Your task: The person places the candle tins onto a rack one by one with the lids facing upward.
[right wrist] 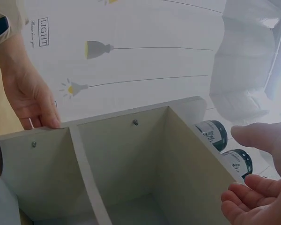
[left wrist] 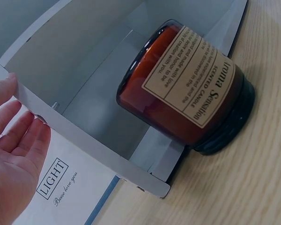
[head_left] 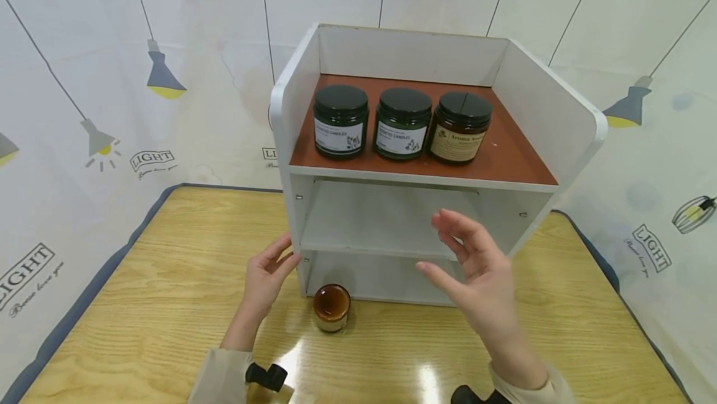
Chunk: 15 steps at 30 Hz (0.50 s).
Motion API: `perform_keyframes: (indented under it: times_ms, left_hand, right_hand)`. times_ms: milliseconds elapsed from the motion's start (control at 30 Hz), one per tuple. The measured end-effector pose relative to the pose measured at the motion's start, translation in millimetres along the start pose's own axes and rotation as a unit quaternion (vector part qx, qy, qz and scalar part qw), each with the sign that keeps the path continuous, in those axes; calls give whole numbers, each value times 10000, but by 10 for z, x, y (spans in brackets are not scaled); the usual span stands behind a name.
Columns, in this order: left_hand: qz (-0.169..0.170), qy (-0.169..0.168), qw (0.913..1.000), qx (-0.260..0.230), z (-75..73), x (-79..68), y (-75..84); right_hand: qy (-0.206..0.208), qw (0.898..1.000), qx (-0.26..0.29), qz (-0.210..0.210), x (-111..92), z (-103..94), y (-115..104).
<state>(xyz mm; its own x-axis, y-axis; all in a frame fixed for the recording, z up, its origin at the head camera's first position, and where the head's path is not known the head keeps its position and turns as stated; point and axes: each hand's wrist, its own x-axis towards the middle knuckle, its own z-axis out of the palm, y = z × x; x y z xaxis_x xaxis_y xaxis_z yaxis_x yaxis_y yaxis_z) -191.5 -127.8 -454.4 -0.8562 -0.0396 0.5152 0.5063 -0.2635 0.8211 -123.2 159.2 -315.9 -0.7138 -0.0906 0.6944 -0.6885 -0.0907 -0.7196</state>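
In the head view my left hand (head_left: 266, 273) is at the lower left side of a white shelf unit (head_left: 370, 248), fingertips right at the side panel's front edge. My right hand (head_left: 476, 261) is held up before the shelves, thumb and fingers apart, nothing between them. An amber candle jar (head_left: 332, 307) stands on the table just in front of the unit. The left wrist view shows it upside down on its dark lid, with an "Aroma Sensation" label (left wrist: 192, 77). On the reddish-brown top stand two dark green candle jars (head_left: 340, 122) and one amber candle jar (head_left: 460, 128), all black-lidded.
The unit has a middle shelf (head_left: 381, 220) and a bottom compartment (head_left: 386, 276), with raised panels around its top. It stands on a wood-grain table (head_left: 185, 254). Behind hangs a white sheet (head_left: 224, 80) printed with lamps.
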Motion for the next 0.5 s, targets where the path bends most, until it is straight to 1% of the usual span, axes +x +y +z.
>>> perform_keyframes:
  times_ms: [67, 267, 333, 500]
  left_hand:
    - [5, -2, 10000, 0, -2, 0, -2]
    - [-24, 38, 10000, 11, -5, -1, -7]
    - [-56, 52, 10000, 26, -3, 1, -5]
    - [-148, 91, 9998, 66, 7, 2, 12]
  right_hand:
    - [-41, 9999, -26, 96, -28, 24, 23]
    - [-246, 9982, -352, 412, -123, 111, 79]
    - [-299, 9976, -432, 442, -146, 136, 93]
    - [-354, 9971, -433, 514, -181, 178, 126]
